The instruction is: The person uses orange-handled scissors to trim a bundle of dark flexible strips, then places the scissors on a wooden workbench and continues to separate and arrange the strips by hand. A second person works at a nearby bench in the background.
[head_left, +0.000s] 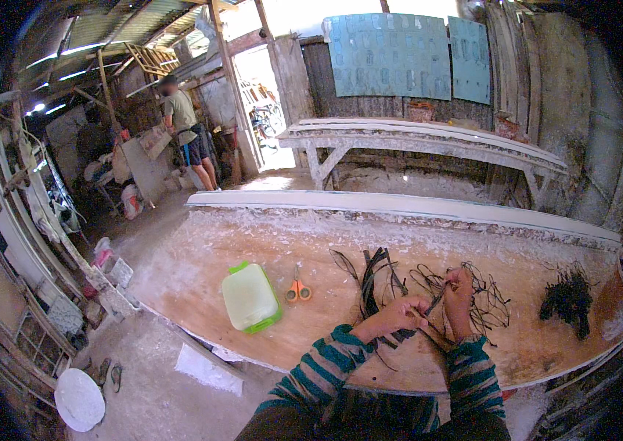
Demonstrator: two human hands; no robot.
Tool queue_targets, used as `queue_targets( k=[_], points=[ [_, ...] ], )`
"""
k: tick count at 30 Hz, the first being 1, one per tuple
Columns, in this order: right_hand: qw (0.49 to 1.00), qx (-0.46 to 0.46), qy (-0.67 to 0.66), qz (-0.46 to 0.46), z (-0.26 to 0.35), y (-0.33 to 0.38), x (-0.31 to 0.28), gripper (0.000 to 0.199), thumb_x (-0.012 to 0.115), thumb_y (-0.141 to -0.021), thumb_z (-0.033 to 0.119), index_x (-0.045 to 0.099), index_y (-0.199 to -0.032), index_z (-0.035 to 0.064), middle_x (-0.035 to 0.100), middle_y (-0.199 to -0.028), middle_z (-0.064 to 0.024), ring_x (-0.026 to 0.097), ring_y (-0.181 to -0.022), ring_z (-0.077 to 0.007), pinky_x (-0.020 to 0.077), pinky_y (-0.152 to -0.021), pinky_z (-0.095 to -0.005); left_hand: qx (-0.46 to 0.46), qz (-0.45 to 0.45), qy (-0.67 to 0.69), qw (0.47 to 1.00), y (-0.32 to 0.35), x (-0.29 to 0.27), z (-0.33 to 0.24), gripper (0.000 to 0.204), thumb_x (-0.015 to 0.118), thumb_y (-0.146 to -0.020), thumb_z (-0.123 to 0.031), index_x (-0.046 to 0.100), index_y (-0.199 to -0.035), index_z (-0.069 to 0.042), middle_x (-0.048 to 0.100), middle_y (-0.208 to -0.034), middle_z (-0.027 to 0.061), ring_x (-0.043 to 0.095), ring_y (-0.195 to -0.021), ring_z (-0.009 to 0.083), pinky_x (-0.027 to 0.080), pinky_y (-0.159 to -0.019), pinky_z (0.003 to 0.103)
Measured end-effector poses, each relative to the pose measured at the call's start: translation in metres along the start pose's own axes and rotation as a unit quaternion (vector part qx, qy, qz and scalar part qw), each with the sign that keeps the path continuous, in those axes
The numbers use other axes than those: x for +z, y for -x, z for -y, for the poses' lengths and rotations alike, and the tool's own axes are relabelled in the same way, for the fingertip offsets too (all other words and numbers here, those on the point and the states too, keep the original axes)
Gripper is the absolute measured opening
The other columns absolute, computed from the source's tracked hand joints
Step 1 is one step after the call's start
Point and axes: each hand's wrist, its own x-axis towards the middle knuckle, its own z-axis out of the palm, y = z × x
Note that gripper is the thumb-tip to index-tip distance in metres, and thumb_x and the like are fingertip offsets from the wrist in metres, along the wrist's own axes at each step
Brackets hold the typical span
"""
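The black strands are thin, dark and wiry, lying in a loose tangle of loops and long curved lengths on the tan, dust-whitened surface. The left hand is curling closed around a bunch of them, fingers pinched together on the strands, and the right hand is gripping the same tangle just beside it, fingers folded shut on a strand. Both hands are working close together, nearly touching, with the tangle spreading out above and to the right of them.

Well to the right of the right hand, one separate dark clump of similar material is sitting apart from the tangle. To the left of the left hand, one pair of orange-handled scissors is lying flat, and just beyond it one pale plastic box with a green lid rim is resting closed; what it is holding cannot be seen. Far off to the upper left, one person is standing at another bench.
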Motion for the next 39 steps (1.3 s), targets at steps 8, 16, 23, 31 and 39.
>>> queue_targets(
  k=[8,16,23,31,39],
  points=[
    [0.988,0.086,-0.092,0.086,0.025,-0.002,-0.004,0.007,0.051,-0.081,-0.001,0.057,-0.086,0.0000,0.056,-0.082,-0.0042,0.052,-0.074,-0.0135,0.0421,-0.070,-0.0251,0.044,-0.240,-0.218,0.945,-0.003,-0.020,-0.018,0.018,0.068,-0.076,-0.014,0.054,-0.082,-0.004,0.049,-0.076,-0.0007,0.046,-0.068,0.0081,0.039,-0.058,0.023],
    [0.903,0.261,-0.290,0.182,0.034,0.000,-0.012,0.006,0.057,-0.083,0.009,0.056,-0.076,0.0084,0.056,-0.076,0.0028,0.050,-0.070,-0.0072,0.0397,-0.067,-0.0217,0.076,-0.375,-0.146,0.912,-0.003,-0.027,-0.022,0.016,0.067,-0.076,-0.012,0.054,-0.080,-0.003,0.049,-0.075,-0.0003,0.046,-0.068,0.0085,0.039,-0.060,0.023],
    [0.705,0.315,-0.593,0.230,0.041,0.002,-0.018,0.006,0.055,-0.085,0.014,0.057,-0.085,0.0080,0.059,-0.093,-0.0040,0.057,-0.088,-0.0161,0.0454,-0.082,-0.0328,0.084,-0.405,-0.180,0.892,-0.004,-0.029,-0.020,0.014,0.064,-0.078,-0.014,0.056,-0.083,-0.003,0.052,-0.077,0.0008,0.048,-0.071,0.0091,0.041,-0.063,0.024],
    [0.647,0.279,-0.648,0.291,0.041,0.008,-0.021,0.020,0.059,-0.081,0.013,0.058,-0.099,0.0031,0.056,-0.104,-0.0126,0.054,-0.099,-0.0242,0.0424,-0.089,-0.0370,0.057,-0.404,-0.150,0.901,-0.004,-0.026,-0.020,0.015,0.064,-0.079,-0.016,0.058,-0.083,-0.002,0.051,-0.070,-0.0008,0.045,-0.063,0.0075,0.038,-0.058,0.022],
    [0.655,0.292,-0.641,0.274,0.044,0.007,-0.025,0.018,0.066,-0.073,0.009,0.058,-0.088,0.0029,0.059,-0.087,-0.0080,0.057,-0.082,-0.0184,0.0444,-0.077,-0.0299,0.050,-0.348,-0.211,0.912,-0.002,-0.023,-0.020,0.016,0.061,-0.081,-0.017,0.061,-0.084,-0.001,0.052,-0.070,-0.0006,0.046,-0.065,0.0081,0.038,-0.060,0.022]
  ],
)
